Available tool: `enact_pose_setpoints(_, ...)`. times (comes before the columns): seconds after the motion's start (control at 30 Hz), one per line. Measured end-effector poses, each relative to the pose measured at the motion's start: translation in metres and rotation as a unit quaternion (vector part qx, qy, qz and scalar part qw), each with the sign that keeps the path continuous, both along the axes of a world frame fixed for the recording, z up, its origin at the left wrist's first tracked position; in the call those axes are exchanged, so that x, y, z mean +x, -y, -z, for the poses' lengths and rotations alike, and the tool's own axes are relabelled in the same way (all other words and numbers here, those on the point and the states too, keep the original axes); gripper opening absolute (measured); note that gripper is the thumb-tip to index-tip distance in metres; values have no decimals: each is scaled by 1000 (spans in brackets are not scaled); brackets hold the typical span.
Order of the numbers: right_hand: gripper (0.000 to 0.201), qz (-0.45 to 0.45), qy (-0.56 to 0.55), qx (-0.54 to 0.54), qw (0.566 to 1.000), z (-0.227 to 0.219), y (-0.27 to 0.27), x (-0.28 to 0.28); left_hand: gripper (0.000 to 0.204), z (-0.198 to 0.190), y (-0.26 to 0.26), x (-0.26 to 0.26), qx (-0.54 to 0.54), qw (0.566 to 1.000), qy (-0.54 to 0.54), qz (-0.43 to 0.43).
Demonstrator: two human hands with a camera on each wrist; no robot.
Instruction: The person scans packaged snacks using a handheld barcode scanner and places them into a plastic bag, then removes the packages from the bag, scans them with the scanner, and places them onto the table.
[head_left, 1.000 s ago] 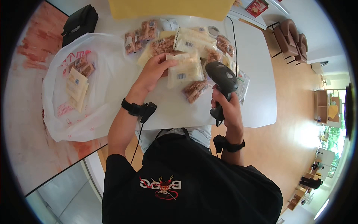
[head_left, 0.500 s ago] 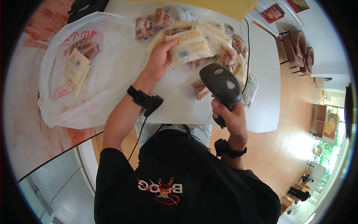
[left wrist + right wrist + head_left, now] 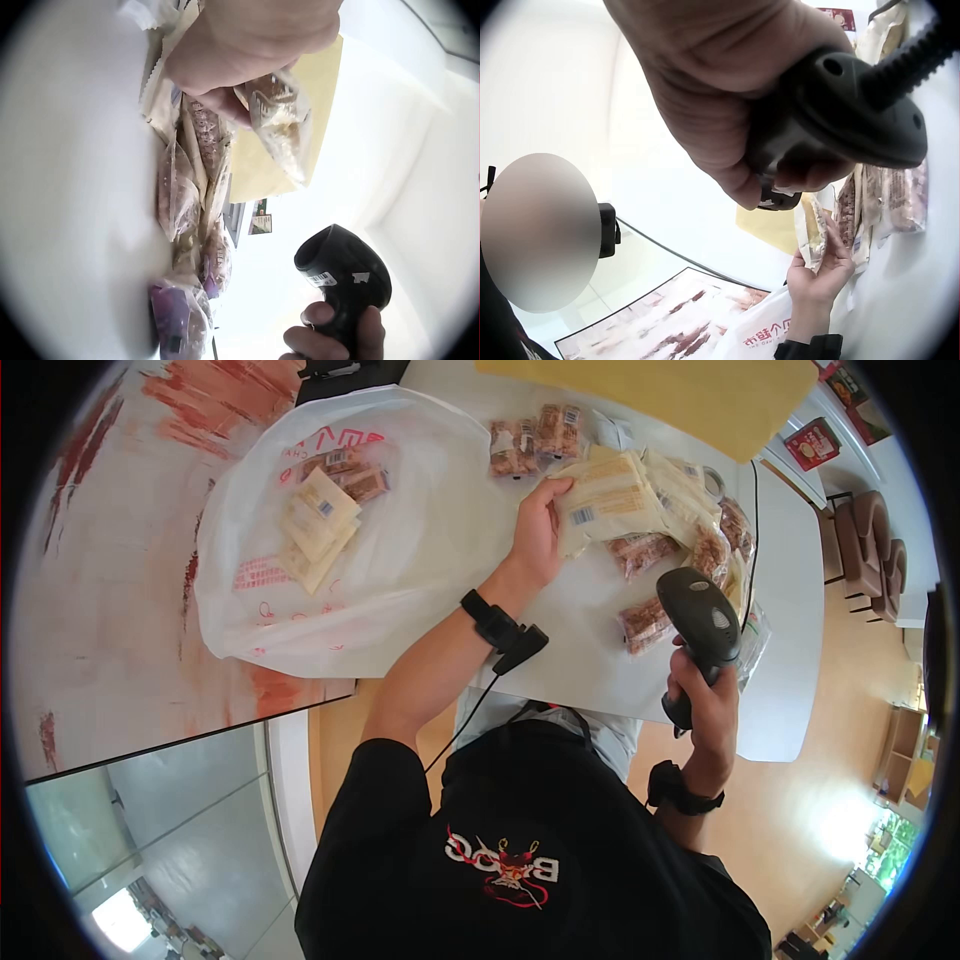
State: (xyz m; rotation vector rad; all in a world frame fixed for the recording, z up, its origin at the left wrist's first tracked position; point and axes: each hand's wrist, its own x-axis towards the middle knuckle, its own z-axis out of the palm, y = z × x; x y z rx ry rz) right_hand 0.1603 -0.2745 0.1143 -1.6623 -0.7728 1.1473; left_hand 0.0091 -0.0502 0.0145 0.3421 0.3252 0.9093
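Observation:
My left hand (image 3: 538, 532) grips a pale, cream-coloured food packet (image 3: 608, 498) by its left edge, its barcode side up in the head view. The left wrist view shows the fingers curled round this packet (image 3: 281, 124), which is seen edge-on. In my right hand (image 3: 703, 695) is a black barcode scanner (image 3: 700, 615), held by its handle, its head towards the packets. Just left of the scanner lies a clear packet of reddish-brown food (image 3: 645, 625). A pile of pale packets (image 3: 680, 500) and brown ones sits beyond the held packet.
A white plastic bag (image 3: 235, 560) lies spread at the left, with pale packets (image 3: 318, 525) and brown packets (image 3: 362, 484) on it. Two brown packs (image 3: 515, 448) lie behind my left hand. A yellow sheet (image 3: 660, 395) is at the far edge. The scanner's cable (image 3: 753, 540) runs along the right.
The pale packet has been lifted and turned flatter, barcode still showing. The scanner has drawn back from it. The head view has swung, so the table sits further right.

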Motion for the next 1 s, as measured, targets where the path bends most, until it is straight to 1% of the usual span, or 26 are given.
enact_pose_setpoints(0.03, 25, 3, 9, 5, 1000, -1, 0, 0, 34, -3, 2, -1, 3, 1000, -3, 1)
enact_pose_setpoints(0.1, 25, 1, 12, 11, 1000, -2, 2, 0, 31, -7, 10, -2, 76, 990, -62, -105)
enact_pose_setpoints(0.13, 25, 1, 10, 14, 1000, -3, 3, 0, 31, -4, 7, -2, 79, 989, -64, -106)
enact_pose_setpoints(0.2, 25, 26, 7, 19, 999, -4, 5, -1, 31, 3, -3, 0, -7, 989, -9, -147)
enact_pose_setpoints(0.23, 25, 25, 5, 23, 999, -4, 6, -1, 31, 2, -7, -1, -3, 989, -11, -149)
enact_pose_setpoints(0.3, 24, 29, 22, 17, 999, -4, 8, 0, 32, 2, -9, -3, -4, 968, -53, -244)
enact_pose_setpoints(0.33, 24, 29, 19, 19, 999, -5, 8, 1, 32, 0, -10, -7, -1, 968, -56, -245)
enact_pose_setpoints(0.4, 23, 13, 16, 16, 1000, -6, 8, 2, 34, -2, -14, -17, -50, 923, -124, -362)
enact_pose_setpoints(0.43, 23, 15, 14, 17, 1000, -6, 7, 1, 34, -10, -12, -25, -47, 923, -125, -360)
enact_pose_setpoints(0.5, 21, 10, 20, 22, 1000, -6, 7, 1, 32, -35, 0, -46, -68, 900, -79, -424)
enact_pose_setpoints(0.53, 21, 11, 19, 24, 999, -5, 7, 2, 32, -40, 4, -56, -66, 900, -80, -424)
enact_pose_setpoints(0.6, 20, 3, 10, 16, 1000, -2, 8, 3, 37, -47, 8, -78, -42, 851, -69, -518)
enact_pose_setpoints(0.63, 20, 4, 10, 16, 1000, -3, 8, 3, 37, -47, 4, -90, -41, 852, -70, -518)
enact_pose_setpoints(0.7, 22, -20, 27, 14, 999, -4, 8, 3, 40, -43, -8, -115, -76, 801, -32, -593)
enact_pose_setpoints(0.73, 22, -16, 26, 15, 999, -5, 8, 3, 40, -46, -16, -123, -75, 803, -32, -591)
enact_pose_setpoints(0.8, 22, -23, 39, -7, 999, -6, 8, 3, 39, -50, -32, -135, 26, 779, -38, -626)
enact_pose_setpoints(0.83, 22, -20, 40, -6, 999, -6, 9, 3, 39, -49, -43, -142, 26, 781, -37, -623)
enact_pose_setpoints(0.9, 23, -5, 31, 0, 1000, -5, 11, 4, 31, -39, -67, -154, -8, 772, -16, -635)
enact_pose_setpoints(0.93, 23, 0, 32, 2, 1000, -5, 12, 5, 31, -33, -71, -151, -7, 775, -15, -632)
enact_pose_setpoints(1.0, 25, 6, 37, 9, 999, -6, 13, 4, 31, -27, -93, -164, -38, 771, -11, -636)
